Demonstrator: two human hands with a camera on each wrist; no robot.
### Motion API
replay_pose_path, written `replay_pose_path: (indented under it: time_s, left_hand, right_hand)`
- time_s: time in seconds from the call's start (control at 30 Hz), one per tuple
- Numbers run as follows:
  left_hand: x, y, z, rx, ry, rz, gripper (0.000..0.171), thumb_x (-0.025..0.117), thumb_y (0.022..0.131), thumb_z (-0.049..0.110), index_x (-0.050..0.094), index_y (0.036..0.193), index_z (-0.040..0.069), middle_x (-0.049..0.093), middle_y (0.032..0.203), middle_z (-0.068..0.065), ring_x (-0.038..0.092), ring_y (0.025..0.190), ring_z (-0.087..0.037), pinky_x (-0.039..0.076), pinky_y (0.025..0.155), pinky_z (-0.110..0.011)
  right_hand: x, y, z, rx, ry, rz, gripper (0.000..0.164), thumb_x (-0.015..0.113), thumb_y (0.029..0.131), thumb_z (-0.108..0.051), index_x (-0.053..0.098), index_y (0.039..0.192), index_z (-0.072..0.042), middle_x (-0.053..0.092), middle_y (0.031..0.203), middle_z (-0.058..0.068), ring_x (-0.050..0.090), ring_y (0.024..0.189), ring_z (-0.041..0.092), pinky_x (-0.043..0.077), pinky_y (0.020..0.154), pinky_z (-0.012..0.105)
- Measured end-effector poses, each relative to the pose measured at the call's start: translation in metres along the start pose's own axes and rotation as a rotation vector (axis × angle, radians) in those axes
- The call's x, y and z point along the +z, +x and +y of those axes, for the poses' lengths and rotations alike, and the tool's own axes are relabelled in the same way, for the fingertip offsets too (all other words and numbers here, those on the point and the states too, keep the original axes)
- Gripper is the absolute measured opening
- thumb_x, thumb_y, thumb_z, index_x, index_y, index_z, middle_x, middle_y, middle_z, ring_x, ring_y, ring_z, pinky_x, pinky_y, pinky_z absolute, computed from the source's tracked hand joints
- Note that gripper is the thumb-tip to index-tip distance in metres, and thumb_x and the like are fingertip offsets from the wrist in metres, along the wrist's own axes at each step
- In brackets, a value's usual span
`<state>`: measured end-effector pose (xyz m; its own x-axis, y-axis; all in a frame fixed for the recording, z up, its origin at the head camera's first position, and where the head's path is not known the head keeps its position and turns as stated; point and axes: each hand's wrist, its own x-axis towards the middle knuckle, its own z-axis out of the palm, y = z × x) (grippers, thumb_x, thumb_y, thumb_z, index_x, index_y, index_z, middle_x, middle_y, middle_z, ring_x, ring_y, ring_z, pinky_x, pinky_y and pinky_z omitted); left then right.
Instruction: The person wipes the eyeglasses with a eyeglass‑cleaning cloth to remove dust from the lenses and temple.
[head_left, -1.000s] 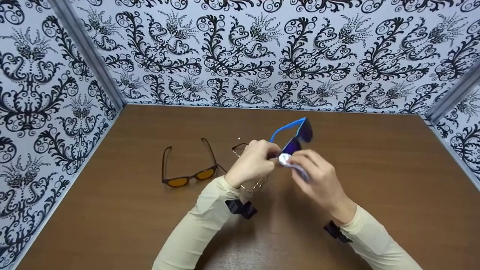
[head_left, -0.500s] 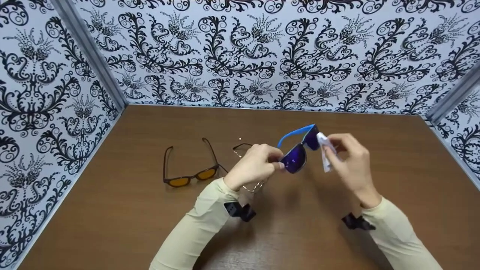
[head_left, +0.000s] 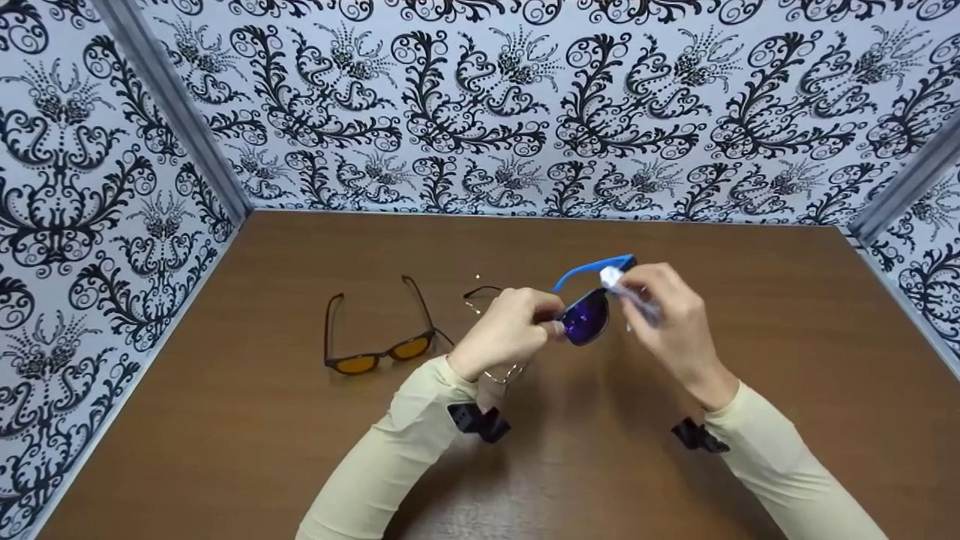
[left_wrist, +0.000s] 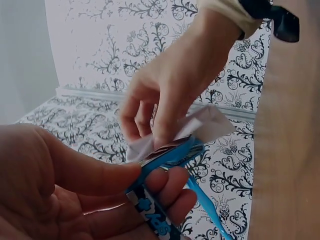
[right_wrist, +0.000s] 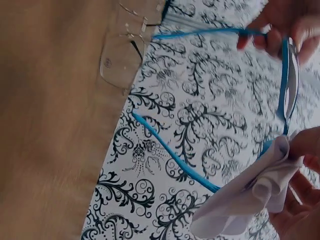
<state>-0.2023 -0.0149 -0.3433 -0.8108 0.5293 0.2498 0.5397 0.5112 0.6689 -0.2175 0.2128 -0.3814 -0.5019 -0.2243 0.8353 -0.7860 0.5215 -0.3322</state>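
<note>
Blue-framed sunglasses (head_left: 586,319) with dark purple lenses are held above the table. My left hand (head_left: 506,330) grips them at one end of the frame, thumb on one side and curled fingers on the other in the left wrist view, beside a patterned temple arm (left_wrist: 150,212). Between the thumb and fingers of my right hand (head_left: 679,326) is a folded white cloth (head_left: 613,277). It lies against the lens farther from my left hand and covers most of it. The right wrist view shows the cloth (right_wrist: 245,195) hanging in loose folds and both blue temples stretching away.
Dark-framed glasses with orange lenses (head_left: 356,364) lie unfolded on the brown table (head_left: 285,450), left of my hands. Thin-rimmed clear glasses (right_wrist: 120,65) lie partly hidden beneath my left hand. Patterned walls (head_left: 480,112) enclose the table's back and sides.
My right hand with the cloth has swung right, off the nearer lens, then back left onto the farther lens. The sunglasses have turned slightly and dipped; my left hand keeps its grip.
</note>
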Motion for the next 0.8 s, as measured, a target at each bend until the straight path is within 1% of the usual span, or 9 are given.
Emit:
replay_pose_path:
  time_s: [0.07, 0.13, 0.27, 0.37, 0.43, 0.53, 0.67, 0.73, 0.8]
  left_hand:
    - [-0.002, -0.001, -0.003, 0.002, -0.005, 0.011, 0.007, 0.064, 0.083, 0.002, 0.069, 0.078, 0.005, 0.052, 0.065, 0.005, 0.047, 0.064, -0.012, 0.035, 0.057, -0.024]
    - [-0.005, -0.002, -0.005, 0.004, -0.006, 0.006, 0.008, 0.063, 0.083, 0.001, 0.070, 0.080, 0.005, 0.056, 0.066, 0.002, 0.048, 0.065, -0.012, 0.036, 0.057, -0.024]
    - [-0.008, -0.004, -0.006, 0.010, 0.006, -0.040, 0.009, 0.063, 0.084, 0.001, 0.071, 0.082, 0.004, 0.061, 0.069, -0.002, 0.049, 0.066, -0.012, 0.037, 0.059, -0.025]
    - [-0.008, -0.003, -0.005, 0.017, 0.038, -0.076, 0.008, 0.063, 0.084, 0.001, 0.070, 0.080, 0.004, 0.057, 0.066, 0.001, 0.048, 0.066, -0.013, 0.036, 0.059, -0.025]
    - [-0.007, -0.001, -0.004, 0.021, 0.061, -0.088, 0.008, 0.063, 0.084, 0.001, 0.069, 0.080, 0.005, 0.053, 0.064, 0.004, 0.047, 0.066, -0.013, 0.035, 0.059, -0.026]
    - [-0.004, 0.003, -0.002, 0.026, 0.093, -0.078, 0.009, 0.063, 0.084, 0.002, 0.069, 0.079, 0.005, 0.050, 0.062, 0.007, 0.047, 0.064, -0.013, 0.034, 0.058, -0.026]
    - [-0.003, 0.007, -0.001, 0.010, 0.105, -0.040, 0.009, 0.064, 0.084, 0.002, 0.070, 0.079, 0.007, 0.052, 0.063, 0.006, 0.047, 0.064, -0.014, 0.034, 0.056, -0.025]
    - [-0.005, 0.008, -0.002, -0.003, 0.100, -0.034, 0.009, 0.064, 0.084, 0.001, 0.070, 0.079, 0.007, 0.053, 0.064, 0.006, 0.048, 0.064, -0.014, 0.034, 0.056, -0.025]
    - [-0.006, 0.008, -0.003, -0.009, 0.097, -0.038, 0.009, 0.064, 0.084, 0.001, 0.069, 0.078, 0.007, 0.053, 0.063, 0.005, 0.048, 0.065, -0.014, 0.034, 0.056, -0.026]
  right_hand:
    - [0.000, -0.005, 0.001, -0.027, 0.002, -0.024, 0.030, 0.068, 0.071, 0.020, 0.064, 0.095, 0.002, 0.062, 0.094, 0.014, 0.059, 0.083, 0.022, 0.047, 0.081, 0.016]
    - [-0.001, -0.009, 0.005, -0.021, 0.000, -0.037, 0.031, 0.068, 0.071, 0.021, 0.063, 0.095, 0.002, 0.062, 0.094, 0.013, 0.059, 0.082, 0.021, 0.047, 0.079, 0.015]
    - [-0.003, -0.011, 0.019, 0.069, -0.017, -0.021, 0.026, 0.067, 0.074, 0.020, 0.064, 0.094, 0.004, 0.061, 0.088, 0.011, 0.057, 0.075, 0.016, 0.045, 0.071, 0.014]
    - [-0.003, -0.009, 0.025, 0.141, -0.032, -0.010, 0.020, 0.067, 0.079, 0.016, 0.064, 0.095, 0.005, 0.061, 0.087, 0.011, 0.056, 0.074, 0.014, 0.045, 0.069, 0.015]
    - [-0.002, -0.007, 0.024, 0.162, -0.035, -0.003, 0.017, 0.066, 0.081, 0.013, 0.064, 0.096, 0.005, 0.062, 0.088, 0.011, 0.056, 0.076, 0.013, 0.045, 0.070, 0.015]
    - [0.000, -0.006, 0.018, 0.141, -0.003, 0.009, 0.018, 0.067, 0.081, 0.013, 0.064, 0.097, 0.005, 0.061, 0.089, 0.011, 0.056, 0.077, 0.014, 0.047, 0.072, 0.015]
    - [0.003, -0.010, 0.010, 0.039, 0.040, -0.010, 0.025, 0.068, 0.076, 0.017, 0.064, 0.096, 0.003, 0.061, 0.090, 0.012, 0.057, 0.078, 0.017, 0.047, 0.073, 0.017]
    - [0.003, -0.014, 0.010, 0.004, 0.038, -0.029, 0.027, 0.068, 0.074, 0.018, 0.064, 0.096, 0.003, 0.061, 0.091, 0.012, 0.057, 0.078, 0.018, 0.047, 0.072, 0.018]
    - [0.003, -0.018, 0.014, 0.008, 0.016, -0.034, 0.028, 0.068, 0.073, 0.019, 0.064, 0.096, 0.002, 0.061, 0.091, 0.012, 0.057, 0.077, 0.018, 0.047, 0.071, 0.018]
